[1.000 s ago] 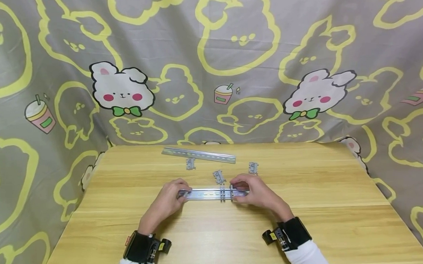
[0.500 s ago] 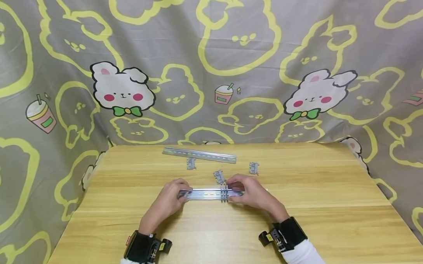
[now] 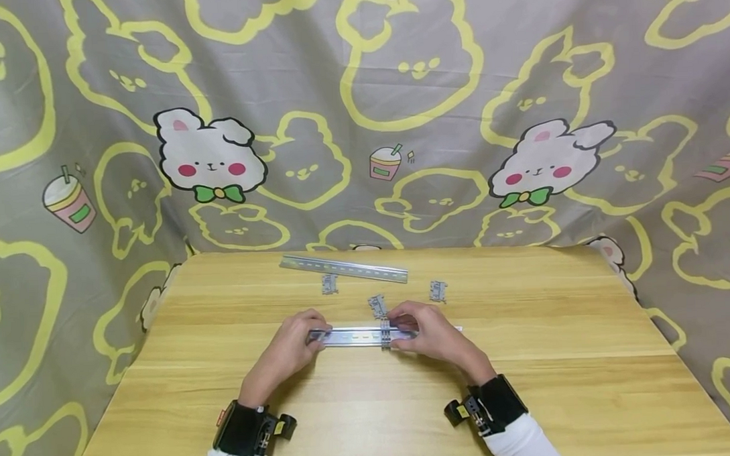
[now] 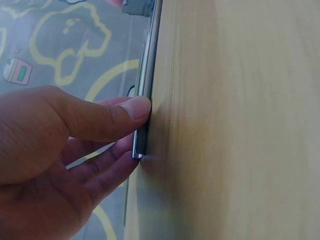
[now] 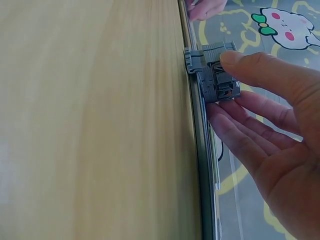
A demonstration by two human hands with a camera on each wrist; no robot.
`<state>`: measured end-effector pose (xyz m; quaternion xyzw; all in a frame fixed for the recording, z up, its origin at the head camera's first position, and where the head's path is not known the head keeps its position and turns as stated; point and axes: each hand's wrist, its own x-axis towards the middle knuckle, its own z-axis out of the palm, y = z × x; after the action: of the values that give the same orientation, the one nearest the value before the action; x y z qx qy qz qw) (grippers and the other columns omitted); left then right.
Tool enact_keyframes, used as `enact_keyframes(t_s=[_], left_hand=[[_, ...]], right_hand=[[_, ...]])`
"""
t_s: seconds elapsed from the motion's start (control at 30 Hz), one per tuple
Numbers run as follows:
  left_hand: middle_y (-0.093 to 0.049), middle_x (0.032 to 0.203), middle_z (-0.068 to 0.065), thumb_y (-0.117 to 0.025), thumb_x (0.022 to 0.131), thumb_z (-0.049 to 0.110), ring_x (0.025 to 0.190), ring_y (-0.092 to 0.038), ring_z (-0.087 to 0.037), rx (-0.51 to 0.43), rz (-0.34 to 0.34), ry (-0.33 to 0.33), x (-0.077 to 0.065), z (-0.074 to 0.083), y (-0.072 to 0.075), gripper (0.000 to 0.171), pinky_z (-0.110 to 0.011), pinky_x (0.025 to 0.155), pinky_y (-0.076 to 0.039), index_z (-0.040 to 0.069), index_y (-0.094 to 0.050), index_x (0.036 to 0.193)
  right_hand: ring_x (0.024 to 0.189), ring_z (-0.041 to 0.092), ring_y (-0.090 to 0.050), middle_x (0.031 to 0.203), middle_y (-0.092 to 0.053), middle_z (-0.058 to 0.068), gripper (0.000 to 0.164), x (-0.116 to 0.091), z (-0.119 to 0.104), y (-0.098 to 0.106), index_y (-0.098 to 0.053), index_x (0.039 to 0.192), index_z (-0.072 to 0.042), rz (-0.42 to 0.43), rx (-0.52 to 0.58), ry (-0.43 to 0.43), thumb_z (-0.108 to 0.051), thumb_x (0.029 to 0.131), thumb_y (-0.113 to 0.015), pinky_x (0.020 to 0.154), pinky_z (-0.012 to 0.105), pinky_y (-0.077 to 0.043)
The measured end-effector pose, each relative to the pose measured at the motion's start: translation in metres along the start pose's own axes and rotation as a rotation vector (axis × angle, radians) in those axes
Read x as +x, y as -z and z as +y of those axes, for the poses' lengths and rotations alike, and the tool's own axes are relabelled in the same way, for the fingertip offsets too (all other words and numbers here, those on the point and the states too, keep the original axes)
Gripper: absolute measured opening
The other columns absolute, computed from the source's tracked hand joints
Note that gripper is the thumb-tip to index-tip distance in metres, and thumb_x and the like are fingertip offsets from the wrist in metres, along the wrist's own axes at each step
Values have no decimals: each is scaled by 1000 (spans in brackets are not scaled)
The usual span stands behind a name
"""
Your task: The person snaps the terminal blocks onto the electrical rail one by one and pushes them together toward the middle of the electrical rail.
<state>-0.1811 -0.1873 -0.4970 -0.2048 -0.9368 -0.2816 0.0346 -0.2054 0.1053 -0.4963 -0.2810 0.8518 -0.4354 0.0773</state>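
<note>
A slotted metal DIN rail (image 3: 343, 337) lies crosswise on the table. My left hand (image 3: 292, 341) pinches its left end, with the thumb (image 4: 135, 108) on the near edge and the fingers behind. Several thin grey terminal blocks (image 3: 385, 334) sit side by side across the rail, right of its middle. My right hand (image 3: 435, 333) holds the rightmost terminal block (image 5: 220, 80) between thumb and fingers, up against the others. The hand covers part of the rail's right portion.
A second DIN rail (image 3: 343, 269) lies at a slant near the table's back edge. Loose terminal blocks lie between the rails: one at left (image 3: 329, 284), one in the middle (image 3: 377, 306), one at right (image 3: 437, 291). A patterned curtain (image 3: 311, 69) hangs behind the table.
My right hand has slid left along the rail with its terminal block, closing the gap to the blocks beside it. My left hand has stayed at the rail's left end.
</note>
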Motion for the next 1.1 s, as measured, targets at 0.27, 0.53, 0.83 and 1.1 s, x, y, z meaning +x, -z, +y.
enact_keyframes(t_s=[0.27,0.53,0.83,1.1], left_hand=[[-68,101,-2,-80,73,-4,93,-64,-20,-3,-5,9,-1,1,-3,27,-37,83,-58,6,-78,98],[-68,102,-2,-80,74,-4,93,-64,-20,-10,-14,5,-1,1,-6,27,-37,83,-58,6,-77,99],[-68,102,-2,-80,74,-4,93,-65,-21,-4,-7,22,0,1,-1,27,-36,82,-59,6,-78,99],[-68,101,-2,-80,73,-4,92,-65,-21,7,-6,-1,4,0,1,27,-36,82,-59,6,-77,98]], right_hand=[[105,24,-66,116,-67,13,51,-2,0,0,-63,118,0,-10,-13,0,-11,73,-84,90,32,-56],[105,25,-62,116,-66,10,53,-19,6,29,-65,120,-2,-28,-175,-30,-17,73,-85,91,43,-54],[79,19,-58,92,-65,5,30,-31,13,49,-71,98,-5,-68,-374,-27,-3,70,-83,69,35,-55],[84,18,-61,95,-69,3,29,-28,18,48,-74,97,-7,-13,-378,-34,-4,70,-83,72,36,-57]])
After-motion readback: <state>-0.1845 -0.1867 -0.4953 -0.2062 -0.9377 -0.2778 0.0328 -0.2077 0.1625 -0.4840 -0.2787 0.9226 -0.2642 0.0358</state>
